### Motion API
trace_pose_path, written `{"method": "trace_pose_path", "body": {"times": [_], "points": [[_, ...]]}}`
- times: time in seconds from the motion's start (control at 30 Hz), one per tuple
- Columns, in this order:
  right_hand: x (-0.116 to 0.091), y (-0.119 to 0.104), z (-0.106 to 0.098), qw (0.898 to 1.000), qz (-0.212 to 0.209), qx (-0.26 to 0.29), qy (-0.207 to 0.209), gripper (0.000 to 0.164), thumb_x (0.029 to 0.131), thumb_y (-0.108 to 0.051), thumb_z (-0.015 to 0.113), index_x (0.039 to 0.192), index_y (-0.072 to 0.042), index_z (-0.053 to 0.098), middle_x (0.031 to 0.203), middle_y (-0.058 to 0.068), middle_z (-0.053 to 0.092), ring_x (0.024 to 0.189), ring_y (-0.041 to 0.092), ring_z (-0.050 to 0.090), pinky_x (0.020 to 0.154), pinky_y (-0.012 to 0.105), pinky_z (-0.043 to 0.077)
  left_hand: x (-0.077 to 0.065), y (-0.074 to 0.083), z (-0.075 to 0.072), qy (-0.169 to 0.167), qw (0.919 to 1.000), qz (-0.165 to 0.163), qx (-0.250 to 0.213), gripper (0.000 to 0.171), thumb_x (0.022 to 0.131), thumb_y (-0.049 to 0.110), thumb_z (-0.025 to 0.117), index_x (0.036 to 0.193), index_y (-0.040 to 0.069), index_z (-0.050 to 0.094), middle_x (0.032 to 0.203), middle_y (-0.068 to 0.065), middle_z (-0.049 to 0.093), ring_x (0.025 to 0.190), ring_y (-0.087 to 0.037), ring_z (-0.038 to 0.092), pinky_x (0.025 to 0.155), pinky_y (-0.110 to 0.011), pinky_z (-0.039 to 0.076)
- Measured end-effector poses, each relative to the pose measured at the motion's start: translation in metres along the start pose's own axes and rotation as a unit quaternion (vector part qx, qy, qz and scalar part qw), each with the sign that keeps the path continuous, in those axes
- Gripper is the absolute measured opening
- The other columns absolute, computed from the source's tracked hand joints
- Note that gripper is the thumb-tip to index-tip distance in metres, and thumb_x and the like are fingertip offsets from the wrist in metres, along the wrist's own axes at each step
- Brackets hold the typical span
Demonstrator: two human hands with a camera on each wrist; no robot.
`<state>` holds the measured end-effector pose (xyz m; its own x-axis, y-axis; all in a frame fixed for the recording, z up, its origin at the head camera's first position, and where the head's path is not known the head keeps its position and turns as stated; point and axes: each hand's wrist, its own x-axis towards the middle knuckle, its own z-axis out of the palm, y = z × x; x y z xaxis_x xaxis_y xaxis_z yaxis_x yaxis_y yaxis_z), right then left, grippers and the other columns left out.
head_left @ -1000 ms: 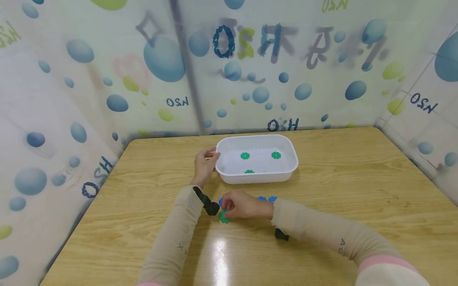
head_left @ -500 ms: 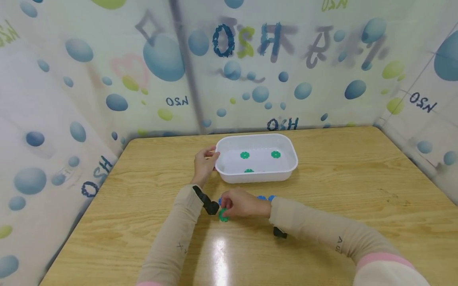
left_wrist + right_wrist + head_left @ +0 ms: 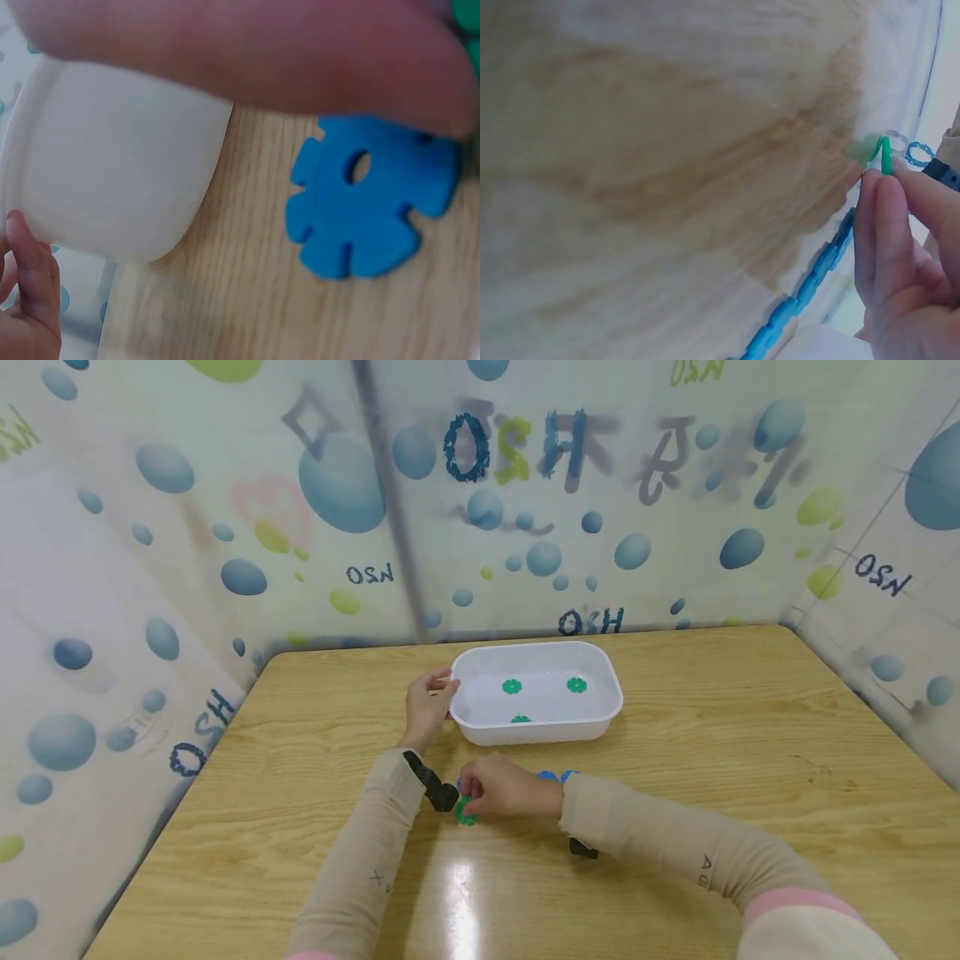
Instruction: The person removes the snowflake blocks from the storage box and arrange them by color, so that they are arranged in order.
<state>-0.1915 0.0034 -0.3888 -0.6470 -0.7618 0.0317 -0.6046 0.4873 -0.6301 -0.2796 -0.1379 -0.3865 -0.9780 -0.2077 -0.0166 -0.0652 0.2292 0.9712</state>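
My left hand (image 3: 427,706) grips the left end of a white plastic basin (image 3: 537,735), its thumb at the rim. In front of the basin, my right hand (image 3: 504,785) pinches a green snowflake disc (image 3: 462,817) between thumb and fingers. The right wrist view shows that green disc (image 3: 886,154) edge-on at the fingertips. A blue snowflake disc (image 3: 334,217) lies on the wood just below the blurred finger in the left wrist view. Other blue discs (image 3: 547,775) peek out behind my right hand, which hides part of their row (image 3: 799,296). Three green discs (image 3: 576,685) show inside the basin.
The wooden table (image 3: 712,718) runs back to a bubble-printed curtain (image 3: 540,552), which also hangs along both sides. Black camera mounts sit on the left wrist (image 3: 435,789) and right wrist (image 3: 583,847).
My right hand has edged very slightly left with the green disc still pinched. The left hand stays at the basin, and the discs inside it lie as before.
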Motion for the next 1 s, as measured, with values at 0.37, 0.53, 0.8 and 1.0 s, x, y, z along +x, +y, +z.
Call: {"method": "trace_pose_path", "body": {"times": [0.37,0.53,0.8,1.0], "points": [[0.000,0.000,0.000,1.000,-0.004,0.008,0.001,0.016,0.070,-0.012,0.075,0.075,-0.005,0.061,0.062,-0.003,0.055,0.058,0.002,0.048,0.054,0.014,0.042,0.000,-0.001,0.000,0.000,1.0000,-0.005,0.003,0.029,0.084,0.016,0.061,0.111,0.007,0.059,0.095,-0.010,0.052,0.074,-0.029,0.058,0.044,-0.019,0.047],[-0.001,0.002,0.001,1.000,-0.002,0.013,0.003,0.016,0.071,-0.013,0.074,0.075,-0.006,0.061,0.063,-0.004,0.056,0.058,0.002,0.049,0.054,0.014,0.043,0.001,0.000,0.000,-0.001,1.0000,-0.007,0.007,0.029,0.084,0.017,0.061,0.112,0.008,0.059,0.096,-0.010,0.052,0.075,-0.029,0.058,0.044,-0.019,0.047],[-0.003,0.005,-0.006,0.998,0.004,0.060,0.008,0.013,0.073,-0.010,0.072,0.080,-0.002,0.063,0.068,-0.003,0.057,0.062,0.004,0.051,0.057,0.016,0.046,0.001,0.000,0.000,-0.002,1.0000,-0.005,0.001,0.029,0.084,0.015,0.061,0.112,0.006,0.058,0.095,-0.010,0.051,0.077,-0.028,0.058,0.044,-0.019,0.046],[-0.006,0.002,-0.024,0.995,0.038,0.092,0.010,0.009,0.077,-0.008,0.067,0.081,-0.002,0.061,0.066,-0.002,0.057,0.055,0.007,0.054,0.052,0.018,0.047,0.001,-0.001,0.000,-0.002,1.0000,-0.001,0.008,0.030,0.084,0.016,0.060,0.112,0.007,0.058,0.095,-0.010,0.051,0.076,-0.029,0.058,0.045,-0.020,0.047]]}}
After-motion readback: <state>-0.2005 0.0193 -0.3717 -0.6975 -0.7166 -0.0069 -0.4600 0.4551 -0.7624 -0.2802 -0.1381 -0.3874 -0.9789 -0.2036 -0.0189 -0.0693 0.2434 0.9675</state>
